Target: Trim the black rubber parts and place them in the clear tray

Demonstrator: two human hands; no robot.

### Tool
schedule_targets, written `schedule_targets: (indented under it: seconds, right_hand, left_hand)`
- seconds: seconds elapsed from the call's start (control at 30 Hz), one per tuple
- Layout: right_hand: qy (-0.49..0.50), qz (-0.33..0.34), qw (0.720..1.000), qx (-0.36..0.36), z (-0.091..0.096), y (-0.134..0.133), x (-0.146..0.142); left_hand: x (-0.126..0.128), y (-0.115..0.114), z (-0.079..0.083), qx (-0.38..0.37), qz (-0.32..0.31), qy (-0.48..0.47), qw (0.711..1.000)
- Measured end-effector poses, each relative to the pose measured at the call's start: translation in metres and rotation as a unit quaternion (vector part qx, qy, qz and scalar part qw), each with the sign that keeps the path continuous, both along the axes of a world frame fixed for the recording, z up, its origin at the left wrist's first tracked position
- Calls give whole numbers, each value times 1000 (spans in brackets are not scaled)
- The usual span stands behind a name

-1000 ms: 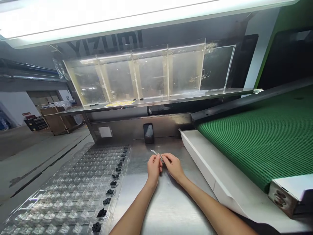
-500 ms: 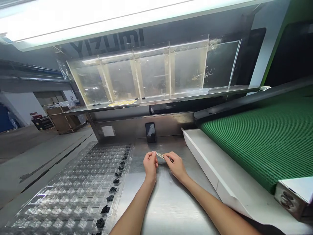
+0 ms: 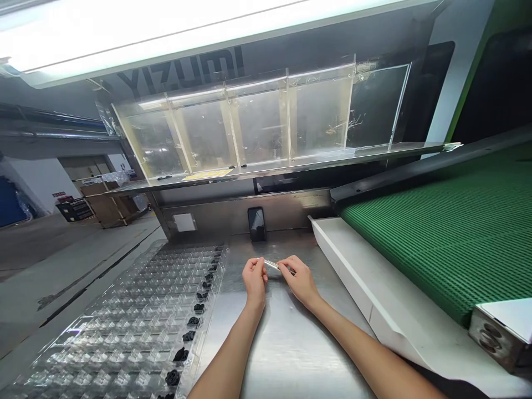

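Observation:
A thin, pale, shiny strip [image 3: 271, 264] spans the gap between my two hands above the steel worktop [image 3: 286, 349]. I cannot make out its exact kind. My left hand [image 3: 254, 277] is closed, with thumb and fingertips pinched at the strip's left end. My right hand [image 3: 300, 280] pinches the other end between thumb and fingers, and a small dark bit shows beneath its fingers. To the left lies a clear plastic tray [image 3: 124, 327] with many small pockets. Small black parts [image 3: 180, 354] sit in its rightmost column.
Behind my hands a phone [image 3: 256, 224] leans upright against the back panel. A white chute [image 3: 357, 282] and a green conveyor belt [image 3: 436, 233] run along the right. Above stands a metal shelf [image 3: 311, 162] with clear dividers and a yellow sheet [image 3: 208, 174].
Both hands keep nearly the same place and grip. The strip has turned slightly and looks brighter and paler. The view has shifted a little.

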State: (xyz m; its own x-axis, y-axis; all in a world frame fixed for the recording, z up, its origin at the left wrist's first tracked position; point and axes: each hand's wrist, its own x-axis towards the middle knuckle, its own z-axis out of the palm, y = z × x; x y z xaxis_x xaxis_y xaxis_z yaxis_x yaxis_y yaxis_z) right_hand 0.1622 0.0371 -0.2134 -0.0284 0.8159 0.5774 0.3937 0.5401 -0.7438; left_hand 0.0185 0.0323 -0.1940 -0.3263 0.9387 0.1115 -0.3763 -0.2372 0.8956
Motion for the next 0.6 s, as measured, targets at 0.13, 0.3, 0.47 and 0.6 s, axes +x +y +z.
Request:
schedule_targets:
  seconds: [0.13,0.3,0.47,0.6]
  right_hand:
    - [7,-10,1000,10,1,-1,0]
    - [23,-19,999,14,2,-1,-1]
    - [25,-24,999,16,1,-1,-1]
    - [20,-18,1000,15,0,0,-1]
  left_hand:
    - [-1,0,0,-2,5,4,1000]
    - [-1,0,0,-9,5,4,1000]
    - [-1,1,0,-12,15,-4,1000]
    - [-3,2,1,-18,26,-10,999]
